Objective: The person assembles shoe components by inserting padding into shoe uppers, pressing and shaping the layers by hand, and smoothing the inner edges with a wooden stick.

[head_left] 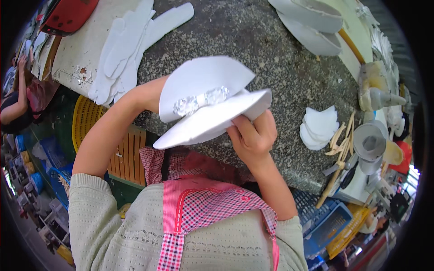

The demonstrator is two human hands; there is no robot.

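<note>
Over the stone tabletop I hold a white slipper [212, 124], tilted on its side. A silvery bow [201, 100] sits across its wide white upper. My right hand [255, 135] pinches the sole's edge on the near right, thumb and fingers closed on it. From the left, my left forearm [113, 113] reaches up behind the upper. The slipper hides that hand's fingers, so whether they grip it does not show.
White sole-shaped pieces [124, 49] are piled far left, beside a red container [68, 16]. Small white pieces [318, 128], tan strips [346, 135] and a hammer [332, 185] lie right. White slippers [312, 29] sit far right. A yellow basket [83, 119] and blue crate [323, 221] flank the table.
</note>
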